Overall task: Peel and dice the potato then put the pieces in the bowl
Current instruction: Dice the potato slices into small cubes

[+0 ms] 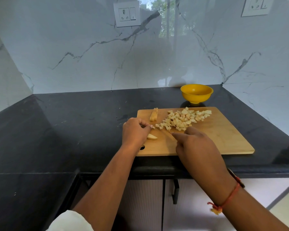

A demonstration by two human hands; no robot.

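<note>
Right hand close to us, curled round the knife; left hand pinches a potato bit on the board. We're mid-dice: wedge next, then dice pile into bowl.

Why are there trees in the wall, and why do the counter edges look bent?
Head view: the glossy marble wall mirrors a window with trees. Head view again, the wide-angle lens bows the edges of the dark counter. The knife held by the right hand shows only as a thin blur.
</note>
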